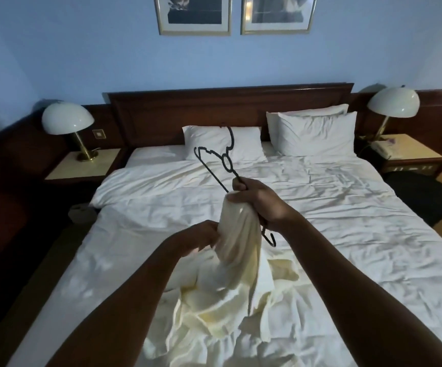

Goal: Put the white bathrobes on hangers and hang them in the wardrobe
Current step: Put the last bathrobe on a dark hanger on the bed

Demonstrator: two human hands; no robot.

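Over the bed, bathrobe: I am holding the cream-white bathrobe [237, 234] up above the middle of the bed [347, 221], its upper part bunched between my hands and the rest trailing down into a crumpled heap on the sheet.
Hanger: I am gripping a thin black hanger [223, 161] together with the cloth; its hook is pointing up toward the pillows and one end is poking out below my wrist.
Right hand: my right hand [257, 200] is closing round the hanger's bar and the top of the robe, fingers curled tight on both.
Left hand: my left hand [201, 235] is pinching the robe's side just below, fingers bent into the fabric; it is blurred, so I cannot tell more.
Bed: white rumpled sheets are lying under everything, with one pillow [222, 141] at left and two stacked pillows [315, 131] at right against the dark wooden headboard [230, 107].
Sides: a domed lamp [67, 120] is standing on the left bedside desk [82, 165], another lamp [393, 103] and a telephone [385, 148] on the right one.
Wall: two framed pictures [234, 14] are hanging above the headboard.
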